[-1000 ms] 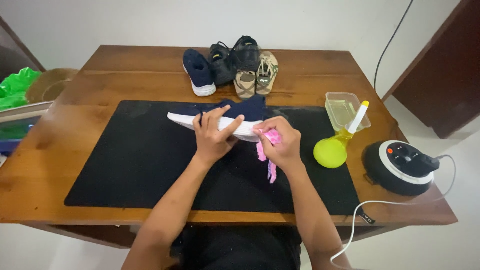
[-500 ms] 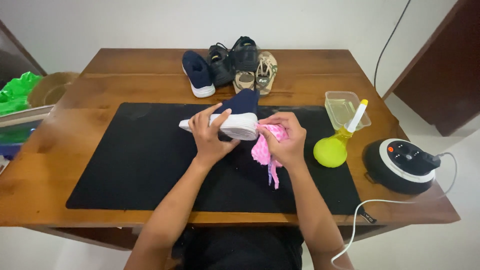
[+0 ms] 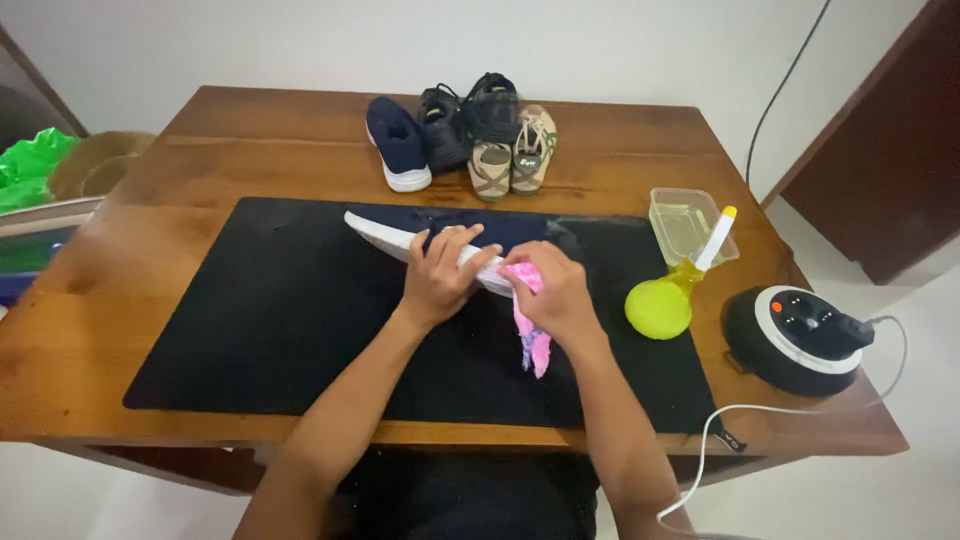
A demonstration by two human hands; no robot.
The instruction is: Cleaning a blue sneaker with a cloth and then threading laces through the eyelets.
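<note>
— Well, on the black mat [image 3: 250, 330]?
— Navy shoe [image 3: 520, 232], white rubber sole up, gripped by left hand [image 3: 437, 280]. Crumpled pink cloth [image 3: 530, 320] clutched in right hand [image 3: 555, 295], pressed against sole.

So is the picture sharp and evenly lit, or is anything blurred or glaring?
Head view: soft, even light, with only faint shadows under the hands. The left hand, the right hand with its pink cloth and the dark shoe look fairly sharp. A pale sheen lies on the wooden table at left. The table's edges bow a little, as through a wide lens.
</note>
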